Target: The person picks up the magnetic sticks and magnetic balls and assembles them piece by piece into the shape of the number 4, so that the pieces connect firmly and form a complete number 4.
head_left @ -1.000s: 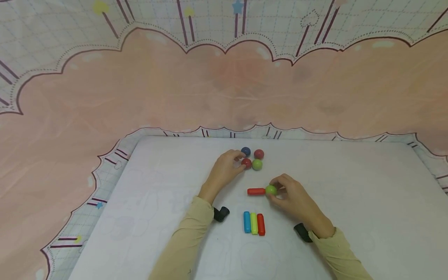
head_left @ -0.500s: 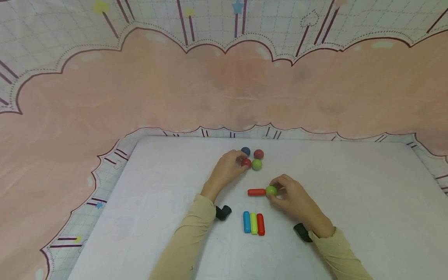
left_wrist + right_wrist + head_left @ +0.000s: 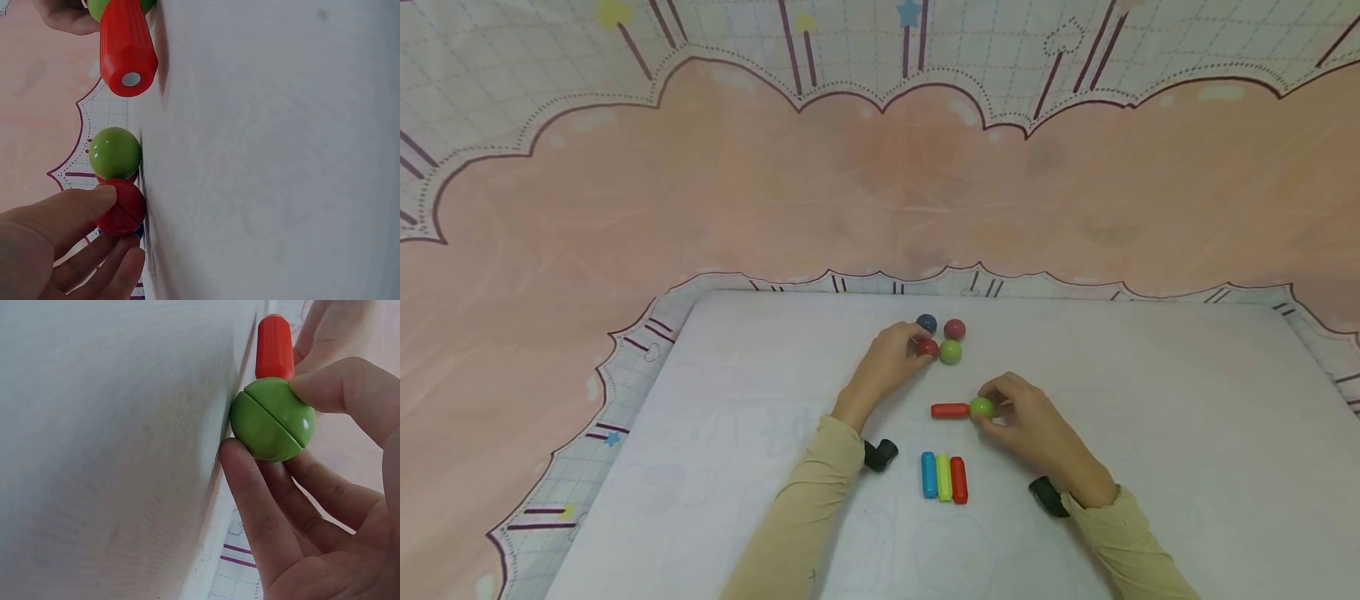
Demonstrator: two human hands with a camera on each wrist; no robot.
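In the head view my right hand (image 3: 1030, 425) pinches a green ball (image 3: 981, 407) between thumb and fingers, just above the white table. A seam runs across that ball in the right wrist view. Touching its left side lies a red rod (image 3: 950, 411), its free end marked by a pale round disc in the left wrist view. My left hand (image 3: 883, 362) holds a red ball (image 3: 122, 209), thumb on top and fingers curled beneath. Close by sit a second green ball (image 3: 951, 352), a blue ball (image 3: 927, 323) partly behind my fingers, and another red ball (image 3: 955, 329).
Nearer the person, a blue rod (image 3: 929, 476), a yellow rod (image 3: 943, 477) and a second red rod (image 3: 958, 480) lie side by side on the white tabletop (image 3: 737, 400). A patterned cloth (image 3: 775, 192) hangs beyond the table's far edge.
My left hand has shifted very slightly to the right, its thumb and fingers closer around the red ball. The right hand, the green ball and the red rod stay practically in place.
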